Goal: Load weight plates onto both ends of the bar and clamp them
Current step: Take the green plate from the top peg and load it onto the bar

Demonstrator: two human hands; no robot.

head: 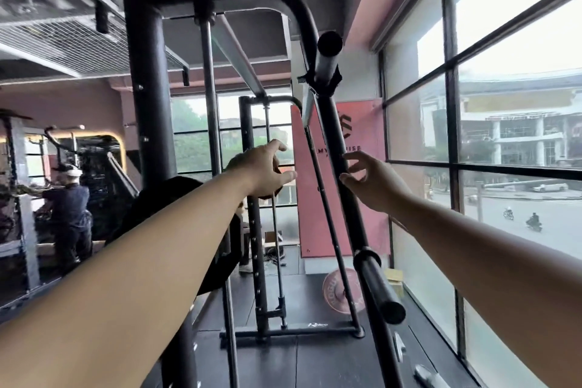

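Both bare arms reach forward inside a black Smith machine frame (148,79) beside a large window (491,123). The left hand (264,172) hovers with fingers spread wide, holding nothing. The right hand (371,183) is also wide open, its fingertips just beside the frame's slanted black upright (338,148) (whether they touch it is unclear). The bar's empty sleeve (379,288) juts toward the camera at lower right. A pink weight plate (338,294) stands on the floor behind it.
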